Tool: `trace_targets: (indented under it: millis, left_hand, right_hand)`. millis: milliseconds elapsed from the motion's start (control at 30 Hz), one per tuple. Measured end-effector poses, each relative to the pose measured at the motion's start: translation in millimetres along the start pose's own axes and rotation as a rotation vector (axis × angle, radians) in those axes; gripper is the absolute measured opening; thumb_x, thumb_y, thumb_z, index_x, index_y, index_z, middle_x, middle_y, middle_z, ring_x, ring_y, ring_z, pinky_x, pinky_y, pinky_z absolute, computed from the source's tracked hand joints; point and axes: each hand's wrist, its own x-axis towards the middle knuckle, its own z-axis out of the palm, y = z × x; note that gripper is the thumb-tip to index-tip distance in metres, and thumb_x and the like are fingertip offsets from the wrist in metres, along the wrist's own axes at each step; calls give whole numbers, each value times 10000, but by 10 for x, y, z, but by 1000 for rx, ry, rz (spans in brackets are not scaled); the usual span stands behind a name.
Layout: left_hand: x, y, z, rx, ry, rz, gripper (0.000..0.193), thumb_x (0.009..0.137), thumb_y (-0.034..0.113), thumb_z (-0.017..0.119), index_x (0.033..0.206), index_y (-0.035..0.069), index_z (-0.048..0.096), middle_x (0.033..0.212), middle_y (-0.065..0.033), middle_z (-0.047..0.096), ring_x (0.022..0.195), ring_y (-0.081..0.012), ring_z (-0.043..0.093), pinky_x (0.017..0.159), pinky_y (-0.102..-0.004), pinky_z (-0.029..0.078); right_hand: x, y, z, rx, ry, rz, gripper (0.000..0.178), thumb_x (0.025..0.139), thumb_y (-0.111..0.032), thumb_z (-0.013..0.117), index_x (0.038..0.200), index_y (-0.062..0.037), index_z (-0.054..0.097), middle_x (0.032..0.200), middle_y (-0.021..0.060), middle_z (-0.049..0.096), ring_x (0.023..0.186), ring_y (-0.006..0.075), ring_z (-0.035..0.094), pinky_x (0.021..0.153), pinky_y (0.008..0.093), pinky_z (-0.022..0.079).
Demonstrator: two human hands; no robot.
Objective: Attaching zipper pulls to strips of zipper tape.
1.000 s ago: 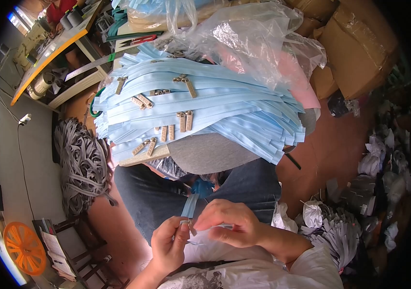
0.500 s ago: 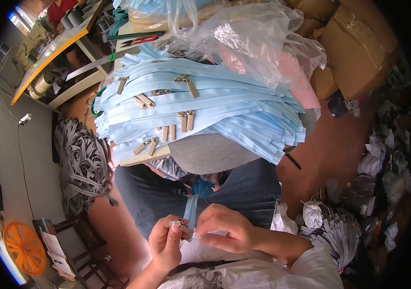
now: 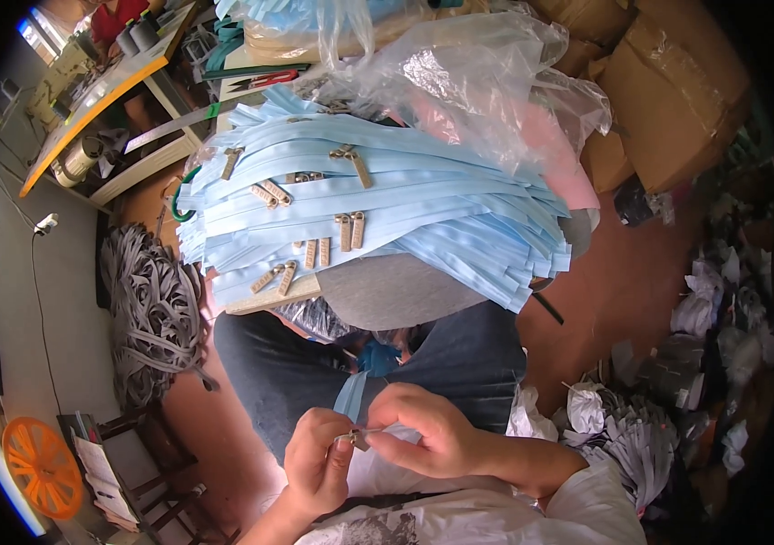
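Observation:
Over my lap, a light blue zipper (image 3: 349, 396) hangs across my jeans, its near end between my two hands. My left hand (image 3: 314, 463) is closed in a pinch on a small metal zipper slider (image 3: 351, 438). My right hand (image 3: 430, 434) pinches the zipper's end close beside the slider; its fingertips nearly meet those of the left. Whether the tape is inside the slider is too small to tell. In front lies a thick heap of light blue zippers (image 3: 314, 156), with several metal sliders and long pulls (image 3: 351, 231) on it.
The heap lies on a board (image 3: 271, 298) and grey cloth (image 3: 396, 289). Behind are clear plastic bags (image 3: 473, 73), red-handled scissors (image 3: 264, 80) and cardboard boxes (image 3: 677, 100). Grey strips (image 3: 152, 309) pile up on the left floor. Wrapped bundles (image 3: 627, 436) lie right. A person works far left.
My right hand has moved slightly left, bringing its fingertips to the slider in my left hand. The hanging zipper has swung a little to the left.

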Motion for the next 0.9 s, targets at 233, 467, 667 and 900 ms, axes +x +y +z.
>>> trace_targets:
  millis: [233, 467, 667, 900]
  left_hand:
    - [32, 8, -28, 191, -27, 141, 136, 867, -36, 630, 1001, -18, 620, 909, -150, 647, 761, -279, 603, 658, -355, 483]
    - [36, -11, -54, 173, -34, 174, 141, 869, -22, 642, 1008, -17, 626, 915, -158, 648, 757, -281, 610, 652, -362, 498]
    - [74, -1, -109, 224, -60, 212, 181, 822, 14, 695, 997, 13, 649, 918, -132, 652, 754, -287, 613, 658, -374, 502]
    - [125, -2, -155, 318, -102, 276, 108, 880, 43, 615, 968, -10, 649, 886, -146, 638, 755, -272, 596, 671, -363, 477]
  right_hand:
    - [39, -14, -12, -150, 4, -137, 121, 879, -53, 704, 961, -14, 624, 921, 114, 623, 818, 289, 608, 726, 376, 498]
    - [46, -30, -10, -132, -35, -128, 127, 884, -52, 702, 974, -5, 624, 928, 119, 623, 832, 291, 610, 735, 375, 501]
    - [22, -24, -29, -76, -94, -78, 186, 849, 6, 720, 1015, 7, 636, 987, 132, 626, 878, 278, 618, 767, 352, 506]
    - [20, -17, -25, -75, -105, -44, 187, 853, 10, 717, 1020, 9, 633, 1002, 139, 624, 880, 287, 618, 770, 355, 507]
